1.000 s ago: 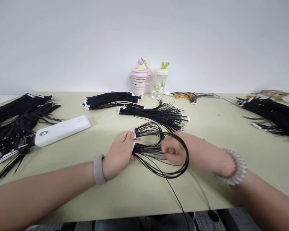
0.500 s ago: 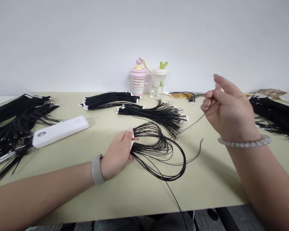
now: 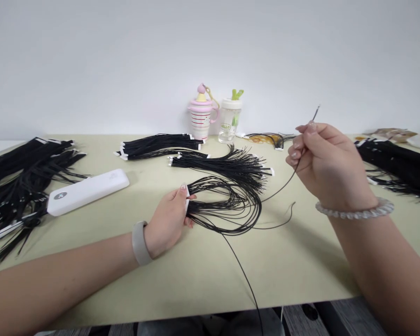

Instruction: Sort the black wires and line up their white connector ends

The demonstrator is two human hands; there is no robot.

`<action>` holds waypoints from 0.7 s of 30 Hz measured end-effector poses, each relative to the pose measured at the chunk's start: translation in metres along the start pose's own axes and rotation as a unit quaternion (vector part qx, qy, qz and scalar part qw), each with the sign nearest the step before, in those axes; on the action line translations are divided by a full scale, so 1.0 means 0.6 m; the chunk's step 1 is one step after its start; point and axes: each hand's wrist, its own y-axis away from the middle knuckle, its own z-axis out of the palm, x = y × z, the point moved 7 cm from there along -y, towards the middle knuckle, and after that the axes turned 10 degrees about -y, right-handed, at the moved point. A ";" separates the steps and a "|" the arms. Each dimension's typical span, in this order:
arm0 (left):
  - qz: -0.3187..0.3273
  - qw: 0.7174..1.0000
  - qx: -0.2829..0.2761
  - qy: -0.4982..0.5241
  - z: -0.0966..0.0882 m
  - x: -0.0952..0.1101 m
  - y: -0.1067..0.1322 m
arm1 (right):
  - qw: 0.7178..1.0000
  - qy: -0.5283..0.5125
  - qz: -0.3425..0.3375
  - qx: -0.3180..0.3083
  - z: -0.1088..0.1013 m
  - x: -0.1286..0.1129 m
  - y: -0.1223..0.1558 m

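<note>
A looped bundle of thin black wires [image 3: 224, 205] sits just right of the left hand [image 3: 168, 219], its white-tabbed end pinched between the thumb and bent fingers. The loops curve out to the right and lie on the pale green tabletop [image 3: 196, 280]. One long wire [image 3: 245, 275] drops from the loops toward the viewer and runs past the table's front edge.

The right hand [image 3: 331, 165] is raised above the table, well to the right of the bundle, with its fingers curled and pressed together. Its thumb and fingertips pinch a single black wire [image 3: 283, 184], whose fine tip pokes up above the hand and whose length slopes down to the bundle. A loose curved strand lies on the tabletop below that hand. A beaded bracelet [image 3: 355, 209] circles the right wrist, and a grey wristband [image 3: 139, 242] circles the left.

Open tabletop stretches between the hands' forearms and the front edge. Just beyond the bundle lies a fanned bunch of black wires [image 3: 224, 168], with a tabbed bunch [image 3: 159, 145] beyond the left hand. A white power bank [image 3: 87, 192] lies left of the left hand, beside a heap of wires [image 3: 21, 172]. Another heap [image 3: 395, 163] lies right of the right hand. A pink cup [image 3: 200, 116] and a clear bottle [image 3: 229, 121] stand at the back edge against a white wall [image 3: 210, 46].
</note>
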 end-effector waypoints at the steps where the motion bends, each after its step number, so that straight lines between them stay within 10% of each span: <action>1: -0.001 1.000 0.001 0.002 0.000 0.000 0.000 | 1.000 0.001 -0.005 0.006 -0.003 -0.001 -0.001; 7: 0.027 0.997 0.004 -0.072 0.000 0.013 0.012 | 0.988 0.148 -0.010 -0.035 0.028 0.002 0.020; 14: 0.108 0.975 -0.021 -0.195 0.007 0.036 0.030 | 0.867 0.400 -0.077 -0.288 0.150 0.057 0.101; 21: 0.145 0.964 -0.038 -0.218 0.014 0.040 0.036 | 0.811 0.445 -0.056 -0.376 0.170 0.089 0.126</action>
